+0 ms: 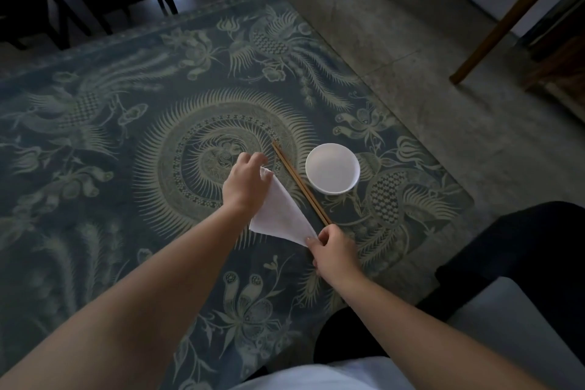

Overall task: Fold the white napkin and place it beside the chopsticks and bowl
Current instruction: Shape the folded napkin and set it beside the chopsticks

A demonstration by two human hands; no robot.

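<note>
White napkin (pixel 278 212): one, folded to a rough triangle, held taut just above the tabletop (pixel 95 142) and immediately left of the chopsticks (pixel 300 184); its near corner lies close to their near tips. Whether the lower fold rests on the cloth or hangs clear cannot be told in this dim light. Chopsticks: one pair, wooden, lying together on a diagonal, apart from the bowl (pixel 332 168) but just beside it. Bowl: one, white, shallow, upright, seemingly empty, to the right of the chopsticks. Tabletop: covered in a dark blue cloth printed with phoenixes and a round central medallion. Risks, as judged: the near corner could brush the chopstick tips on lowering and roll the pair out of line, since the clearance there is slight; the fold may spring open if one corner is released before the crease is pressed flat; a skewed set-down would leave the napkin out of line with the chopsticks. Left hand (pixel 245 185): grip closed on the far corner of the napkin, fingers curled over it. Right hand (pixel 332 252): grip pinched on the near corner, thumb and fingers together on the paper edge, close to the chopstick tips.
</note>
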